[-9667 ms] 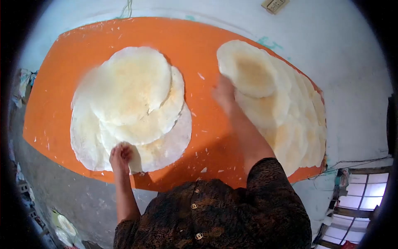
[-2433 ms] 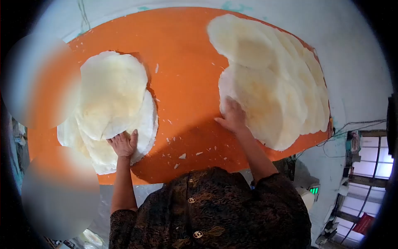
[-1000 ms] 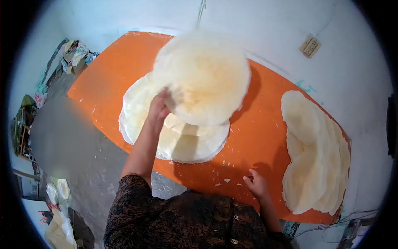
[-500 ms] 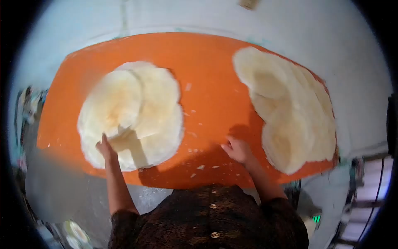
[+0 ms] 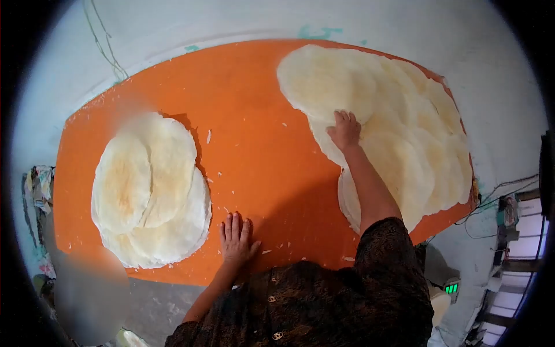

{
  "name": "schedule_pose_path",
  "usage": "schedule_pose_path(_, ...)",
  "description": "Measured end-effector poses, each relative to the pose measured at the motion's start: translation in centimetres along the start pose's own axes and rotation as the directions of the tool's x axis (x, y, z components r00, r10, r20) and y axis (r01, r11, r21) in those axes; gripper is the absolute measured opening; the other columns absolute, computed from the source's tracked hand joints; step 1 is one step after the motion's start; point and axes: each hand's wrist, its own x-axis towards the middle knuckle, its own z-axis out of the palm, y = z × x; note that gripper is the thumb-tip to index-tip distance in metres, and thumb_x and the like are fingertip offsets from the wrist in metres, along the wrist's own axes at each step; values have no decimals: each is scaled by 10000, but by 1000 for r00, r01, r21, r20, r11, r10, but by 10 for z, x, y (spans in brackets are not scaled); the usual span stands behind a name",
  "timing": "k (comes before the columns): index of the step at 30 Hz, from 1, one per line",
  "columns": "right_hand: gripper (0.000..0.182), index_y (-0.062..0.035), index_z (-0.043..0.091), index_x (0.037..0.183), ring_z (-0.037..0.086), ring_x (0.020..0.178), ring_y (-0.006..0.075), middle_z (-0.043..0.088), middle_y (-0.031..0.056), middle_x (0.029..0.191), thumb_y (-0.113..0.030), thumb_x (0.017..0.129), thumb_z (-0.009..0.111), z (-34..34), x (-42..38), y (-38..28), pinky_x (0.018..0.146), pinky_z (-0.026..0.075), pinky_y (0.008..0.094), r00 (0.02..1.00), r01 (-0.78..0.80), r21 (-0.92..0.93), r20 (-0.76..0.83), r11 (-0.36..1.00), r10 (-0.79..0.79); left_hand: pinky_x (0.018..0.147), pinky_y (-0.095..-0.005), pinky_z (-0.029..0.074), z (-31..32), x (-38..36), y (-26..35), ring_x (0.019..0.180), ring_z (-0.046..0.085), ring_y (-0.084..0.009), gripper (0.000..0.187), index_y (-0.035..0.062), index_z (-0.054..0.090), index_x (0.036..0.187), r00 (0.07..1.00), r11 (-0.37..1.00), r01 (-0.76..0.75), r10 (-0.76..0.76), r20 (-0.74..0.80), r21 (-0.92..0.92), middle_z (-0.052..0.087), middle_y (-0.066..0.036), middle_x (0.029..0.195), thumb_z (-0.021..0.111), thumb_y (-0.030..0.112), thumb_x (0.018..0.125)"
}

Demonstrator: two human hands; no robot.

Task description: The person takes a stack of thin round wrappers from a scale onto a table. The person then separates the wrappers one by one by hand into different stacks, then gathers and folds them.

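Observation:
Large, thin, pale round flatbreads lie in two overlapping groups on an orange tabletop (image 5: 248, 133). My left hand (image 5: 236, 238) rests palm down on the table near its front edge, fingers spread, holding nothing. Just left of it is the smaller pile of flatbreads (image 5: 173, 185), whose top one has a browned middle. My right hand (image 5: 347, 130) reaches over the larger spread of flatbreads (image 5: 399, 150) at the right. Its fingers lie open on the lower edge of a flatbread (image 5: 324, 81) at the far left of that spread.
A pale wall (image 5: 231, 20) runs along the table's far side, with a cord (image 5: 107, 43) hanging at the left. White crumbs dot the tabletop. Grey floor (image 5: 165, 303) shows below the front edge. At the lower right a small green-lit device (image 5: 451, 288) is visible.
My left hand has come off the left pile and now lies flat on the table. My right hand has moved up onto the right spread, which reaches further left. The view has shifted.

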Motion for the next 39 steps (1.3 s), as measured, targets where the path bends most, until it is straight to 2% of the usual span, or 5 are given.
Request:
schedule_pose_path(15,106,-78,525,793,593,684,280,586,109,731,-172,790,477,7,53,20,558,477,406,988,155,-193,35,969,-152,1018,-516,124,-8,1,1,1277,174,-372,678,85,371,1260,999,1000,19,-19,34,-4,220,-193,1375,559,463,730)
schedule_pose_path(23,143,-17,553,784,596,663,301,603,168,741,-110,774,445,-148,9,-120,586,479,413,908,319,216,211,923,-363,1016,-462,186,-9,-3,-10,1256,239,-358,624,17,386,1235,989,983,-42,15,-149,-178,299,-197,1336,547,406,775)
schedule_pose_path(26,176,-27,541,832,539,609,134,561,51,699,-194,832,486,-161,-61,-174,570,458,258,682,-343,739,621,580,-387,1028,-400,196,-44,13,-2,1270,229,-314,685,6,249,1302,976,412,138,-212,52,-901,245,-168,1372,576,330,795)
schedule_pose_path(29,237,-42,539,970,511,640,76,538,3,761,-251,860,513,-141,-126,-222,561,451,228,490,-679,664,728,314,-479,1031,-353,202,-95,23,9,1262,235,-239,823,24,62,1359,969,-218,89,-208,135,-972,214,-145,1377,605,275,793)
schedule_pose_path(39,412,-46,506,999,508,624,107,547,38,770,-429,849,495,-132,-180,-261,546,468,257,426,-840,536,750,86,-507,945,-343,346,-109,-13,-15,1170,363,-215,754,85,104,1370,983,-438,85,-112,148,-895,338,-117,1291,591,143,797)
